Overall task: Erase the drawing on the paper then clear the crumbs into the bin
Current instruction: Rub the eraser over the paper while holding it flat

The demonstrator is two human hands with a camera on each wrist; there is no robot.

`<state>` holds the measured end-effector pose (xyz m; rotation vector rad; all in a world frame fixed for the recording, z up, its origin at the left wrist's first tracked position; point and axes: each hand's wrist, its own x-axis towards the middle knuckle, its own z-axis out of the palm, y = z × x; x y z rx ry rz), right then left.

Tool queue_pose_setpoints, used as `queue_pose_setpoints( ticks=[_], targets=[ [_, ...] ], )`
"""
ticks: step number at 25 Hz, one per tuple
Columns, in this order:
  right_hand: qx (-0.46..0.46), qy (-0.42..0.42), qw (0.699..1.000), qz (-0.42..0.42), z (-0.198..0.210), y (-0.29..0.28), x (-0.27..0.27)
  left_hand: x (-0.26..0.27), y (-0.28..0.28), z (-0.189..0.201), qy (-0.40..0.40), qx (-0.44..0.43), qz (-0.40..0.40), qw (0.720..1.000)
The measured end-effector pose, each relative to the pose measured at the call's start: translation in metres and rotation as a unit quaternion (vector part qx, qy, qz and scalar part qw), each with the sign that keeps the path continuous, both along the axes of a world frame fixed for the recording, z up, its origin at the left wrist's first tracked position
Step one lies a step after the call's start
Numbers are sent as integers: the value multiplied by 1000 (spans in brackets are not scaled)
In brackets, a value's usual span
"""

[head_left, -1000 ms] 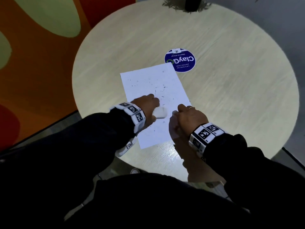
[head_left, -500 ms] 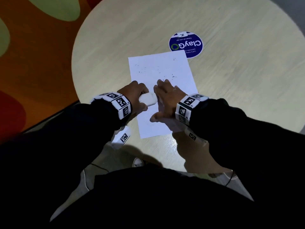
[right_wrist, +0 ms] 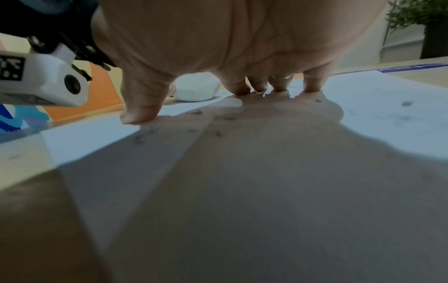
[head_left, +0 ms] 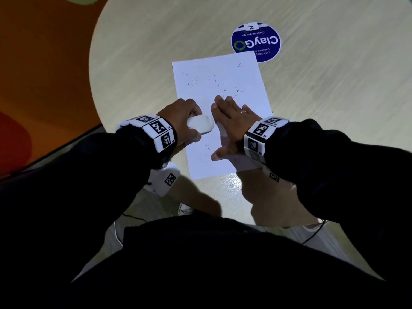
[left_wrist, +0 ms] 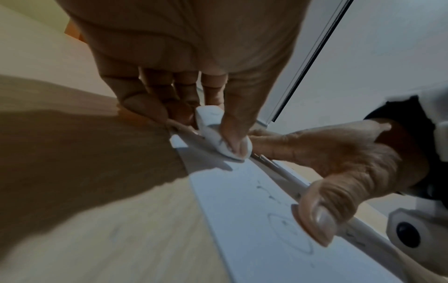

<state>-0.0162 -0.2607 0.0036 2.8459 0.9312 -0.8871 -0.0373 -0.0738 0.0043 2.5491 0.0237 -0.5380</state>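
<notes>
A white sheet of paper (head_left: 219, 103) lies on the round wooden table (head_left: 312, 121), strewn with dark eraser crumbs (head_left: 225, 88). My left hand (head_left: 185, 121) grips a white eraser (head_left: 200, 126) and holds it against the paper's left side. In the left wrist view the eraser (left_wrist: 218, 137) is pinched between thumb and fingers, touching the sheet (left_wrist: 254, 220). A faint pencil circle (left_wrist: 288, 235) shows near the right thumb. My right hand (head_left: 231, 123) lies flat on the paper, fingers spread, pressing it down. In the right wrist view the fingertips (right_wrist: 278, 88) rest on the sheet, eraser (right_wrist: 196, 90) beyond.
A round blue sticker (head_left: 256, 42) is stuck on the table just beyond the paper's far right corner. An orange and green patterned floor (head_left: 40, 70) lies left of the table. A potted plant (right_wrist: 421, 23) stands at the far side. No bin is in view.
My right hand moved from the paper's right edge onto the sheet and opened flat on it. The left hand with the eraser stayed at the paper's left side. The head view tilted.
</notes>
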Motion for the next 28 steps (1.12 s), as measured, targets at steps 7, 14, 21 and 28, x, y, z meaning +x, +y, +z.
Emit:
queue_pose_setpoints(
  ticks=[7,14,21,28],
  targets=[
    [5,10,1000,0,-3,-3,2,3,-11,-2,-6,-46,28,999],
    [12,-7,1000,-19,-6,1,3,17,-14,2,-85,16,-67,994],
    [1,-1,999,-41,-4,8,1,11,-6,5,-61,44,-78,994],
    [-4,2,999,-37,-8,6,0,6,-6,4,-105,50,-55,992]
  ],
)
